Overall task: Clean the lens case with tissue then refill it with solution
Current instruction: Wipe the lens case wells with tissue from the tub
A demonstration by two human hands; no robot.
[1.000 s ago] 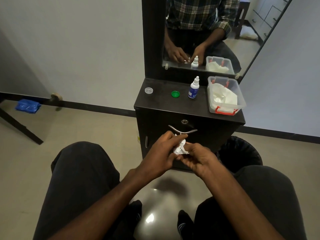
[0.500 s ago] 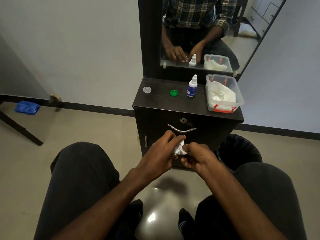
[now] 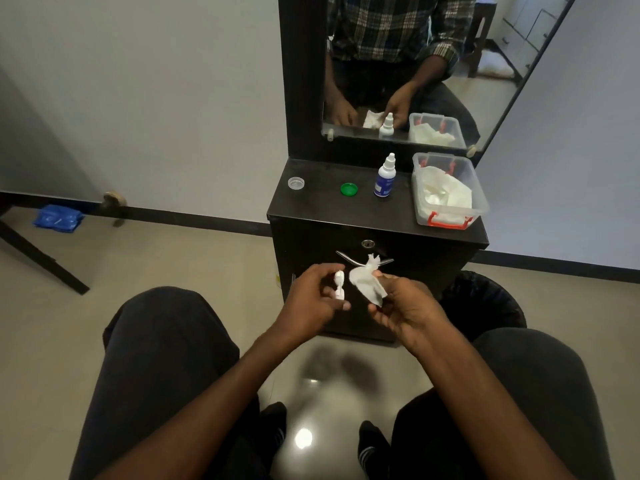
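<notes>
left hand (image 3: 317, 299): gripping white lens case (image 3: 339, 285)
right hand (image 3: 403, 306): pinching crumpled tissue (image 3: 367, 282)
hands: hovering just apart

left hand (image 3: 317, 296): fingers curled, gripping | right hand (image 3: 403, 306): fingers pinching

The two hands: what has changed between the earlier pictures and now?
The hands have come apart. The right hand has drawn the tissue away to the right, off the lens case, which the left hand still holds. Earlier both hands met and the tissue was pressed on the case. The solution bottle, green cap, clear cap and tissue box stayed in place.
</notes>
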